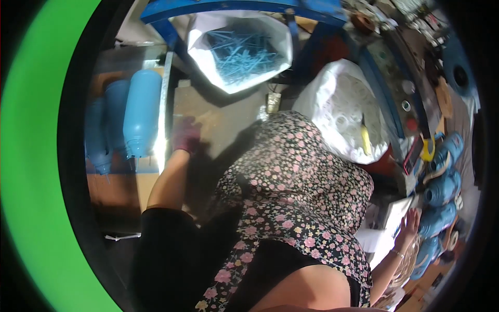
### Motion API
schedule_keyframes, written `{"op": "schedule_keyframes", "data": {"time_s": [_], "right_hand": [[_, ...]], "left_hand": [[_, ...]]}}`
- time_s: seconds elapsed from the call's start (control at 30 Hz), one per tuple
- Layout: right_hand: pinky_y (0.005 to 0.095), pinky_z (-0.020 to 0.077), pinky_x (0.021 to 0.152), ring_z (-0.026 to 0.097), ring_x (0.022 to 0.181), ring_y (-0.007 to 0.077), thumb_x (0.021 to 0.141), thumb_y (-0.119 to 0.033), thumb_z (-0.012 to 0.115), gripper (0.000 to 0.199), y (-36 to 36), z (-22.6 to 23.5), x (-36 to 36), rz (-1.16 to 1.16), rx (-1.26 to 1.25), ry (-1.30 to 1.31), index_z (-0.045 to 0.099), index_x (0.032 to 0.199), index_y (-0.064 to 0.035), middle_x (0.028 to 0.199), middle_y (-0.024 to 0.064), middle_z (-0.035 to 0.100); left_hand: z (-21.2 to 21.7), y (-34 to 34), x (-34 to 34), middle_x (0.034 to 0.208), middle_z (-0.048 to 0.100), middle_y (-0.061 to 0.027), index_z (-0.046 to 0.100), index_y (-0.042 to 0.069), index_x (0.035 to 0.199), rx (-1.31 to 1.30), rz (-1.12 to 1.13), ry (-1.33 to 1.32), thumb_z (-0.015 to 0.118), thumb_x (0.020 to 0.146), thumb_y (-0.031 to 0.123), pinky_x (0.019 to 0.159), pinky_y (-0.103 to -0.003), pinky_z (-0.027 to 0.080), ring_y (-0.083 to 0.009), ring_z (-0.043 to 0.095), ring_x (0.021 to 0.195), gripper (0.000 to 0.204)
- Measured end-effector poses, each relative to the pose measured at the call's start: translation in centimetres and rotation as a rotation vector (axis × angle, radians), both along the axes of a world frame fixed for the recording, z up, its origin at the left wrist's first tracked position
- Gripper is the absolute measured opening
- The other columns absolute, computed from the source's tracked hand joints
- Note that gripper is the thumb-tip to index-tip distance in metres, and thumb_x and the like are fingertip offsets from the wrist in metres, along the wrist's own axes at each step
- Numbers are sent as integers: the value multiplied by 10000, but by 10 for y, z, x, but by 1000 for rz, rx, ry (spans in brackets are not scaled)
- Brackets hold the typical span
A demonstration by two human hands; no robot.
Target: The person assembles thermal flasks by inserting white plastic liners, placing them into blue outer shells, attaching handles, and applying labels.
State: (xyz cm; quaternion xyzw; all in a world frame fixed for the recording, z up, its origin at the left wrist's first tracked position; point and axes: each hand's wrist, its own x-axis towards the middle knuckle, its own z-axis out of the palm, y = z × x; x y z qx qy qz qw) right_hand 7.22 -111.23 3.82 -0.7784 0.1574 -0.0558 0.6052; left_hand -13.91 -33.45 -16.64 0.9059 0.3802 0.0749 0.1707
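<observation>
My left hand (pixel 187 134), in a dark red glove, is over a flat grey-brown surface (pixel 228 117), its fingers slightly apart with nothing seen in them. Just left of it, blue plastic bottles stand in a box; the nearest bottle (pixel 142 112) has its threaded neck toward me and a thin spike at the mouth. Out at the far right is my bare right hand (pixel 410 222), a bracelet on the wrist, fingers stretched. It is beside a row of blue bottles (pixel 437 220); whether it touches one I cannot tell.
Ahead, a white bag (pixel 200 44) holds thin blue plastic strips under a blue metal frame (pixel 244 6). Another white bag (pixel 317 99) contains translucent rings and a yellow-handled cutter (pixel 365 139). A machine panel with a red button (pixel 411 124), a phone (pixel 412 156) and yellow-handled scissors (pixel 428 150) lie to the right.
</observation>
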Motion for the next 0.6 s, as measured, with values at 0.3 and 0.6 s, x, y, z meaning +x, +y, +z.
{"op": "schedule_keyframes", "data": {"time_s": [0.3,0.6], "right_hand": [[318,430,950,562,1145,179,965,-260,549,391,63,27,-11,-30,-92,175,515,1310,-80,1253,65,592],[261,483,862,611,944,121,962,-164,567,257,182,32,14,292,-32,150,579,1185,-37,1064,58,640]], "left_hand": [[95,150,-136,1048,651,-151,596,24,1184,-759,997,-175,580,835,514,761,-359,502,-230,616,896,602],[78,140,-112,1216,547,-162,551,44,1239,-210,381,-241,686,784,450,847,-366,431,-297,521,1075,624]]}}
